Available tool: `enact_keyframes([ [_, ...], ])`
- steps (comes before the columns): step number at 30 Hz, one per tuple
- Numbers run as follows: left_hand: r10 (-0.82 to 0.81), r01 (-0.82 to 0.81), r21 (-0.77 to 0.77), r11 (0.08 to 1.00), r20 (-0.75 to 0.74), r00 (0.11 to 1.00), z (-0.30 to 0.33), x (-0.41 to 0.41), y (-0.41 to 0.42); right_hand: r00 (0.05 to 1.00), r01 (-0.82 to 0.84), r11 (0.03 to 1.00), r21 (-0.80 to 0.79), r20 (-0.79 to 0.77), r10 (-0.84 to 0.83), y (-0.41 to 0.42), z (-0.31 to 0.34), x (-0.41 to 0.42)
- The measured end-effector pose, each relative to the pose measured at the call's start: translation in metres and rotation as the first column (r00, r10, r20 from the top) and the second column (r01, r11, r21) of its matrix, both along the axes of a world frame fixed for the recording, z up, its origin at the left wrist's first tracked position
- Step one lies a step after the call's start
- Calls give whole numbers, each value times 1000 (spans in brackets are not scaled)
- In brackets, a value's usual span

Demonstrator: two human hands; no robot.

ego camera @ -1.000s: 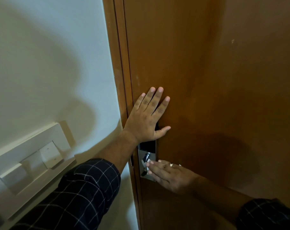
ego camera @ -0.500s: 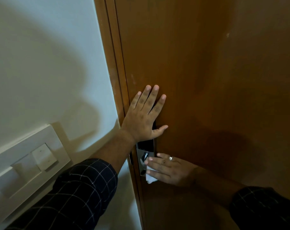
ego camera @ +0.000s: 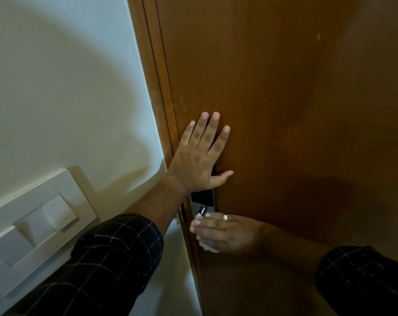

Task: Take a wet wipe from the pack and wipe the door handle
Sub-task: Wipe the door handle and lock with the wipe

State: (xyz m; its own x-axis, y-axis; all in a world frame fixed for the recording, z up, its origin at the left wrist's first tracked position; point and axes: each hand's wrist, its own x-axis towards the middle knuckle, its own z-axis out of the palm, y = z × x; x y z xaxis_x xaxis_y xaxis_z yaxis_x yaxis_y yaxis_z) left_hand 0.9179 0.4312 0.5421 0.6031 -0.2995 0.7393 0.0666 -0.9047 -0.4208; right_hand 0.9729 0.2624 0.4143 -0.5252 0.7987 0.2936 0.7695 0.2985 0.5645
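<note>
A brown wooden door (ego camera: 284, 99) fills the right side. My left hand (ego camera: 199, 160) lies flat on it with fingers spread, just above the silver and black lock plate (ego camera: 201, 202). My right hand (ego camera: 225, 232) is pressed over the handle below the plate, holding a white wet wipe (ego camera: 208, 247) whose corners peek out above and under the fingers. The handle itself is hidden beneath that hand. The wipe pack is not in view.
The door frame (ego camera: 152, 87) runs along the door's left edge, with a white wall (ego camera: 68, 87) beside it. A white switch panel (ego camera: 36, 226) is mounted low on that wall, near my left sleeve.
My right hand with the wipe has slid down the lock plate over the handle. My left hand stays flat on the door.
</note>
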Motion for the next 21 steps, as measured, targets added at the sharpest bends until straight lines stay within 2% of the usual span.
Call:
enact_keyframes([
  [3, -3, 3, -3, 1000, 0, 1000, 0, -1, 0, 999, -27, 999, 30, 20, 26, 15, 0, -16],
  [7, 3, -3, -3, 1000, -15, 1000, -1, -2, 1, 995, 57, 996, 72, -82, -51, -1, -10, -8],
  [11, 1, -2, -15, 1000, -12, 1000, 0, -2, -2, 993, 122, 992, 44, -7, -121, -15, -12, 6],
  [13, 0, 0, -16, 1000, -5, 1000, 0, -1, -1, 989, 150, 986, 67, -24, -149, -1, -10, -5],
  [16, -7, 7, -22, 1000, -3, 1000, 0, -1, -1, 934, 341, 935, 101, -145, -326, 32, -10, -43],
  [18, -3, 3, -22, 1000, -8, 1000, 0, -2, -1, 837, 525, 851, 26, -197, -510, 46, -7, -59],
  [20, 3, -3, -15, 1000, -5, 1000, 0, -2, -1, 780, 605, 795, -49, -166, -603, 49, -5, -64],
  [21, 1, -1, -14, 1000, -2, 1000, 1, -3, -1, 789, 594, 803, -43, -161, -592, 47, -4, -64],
])
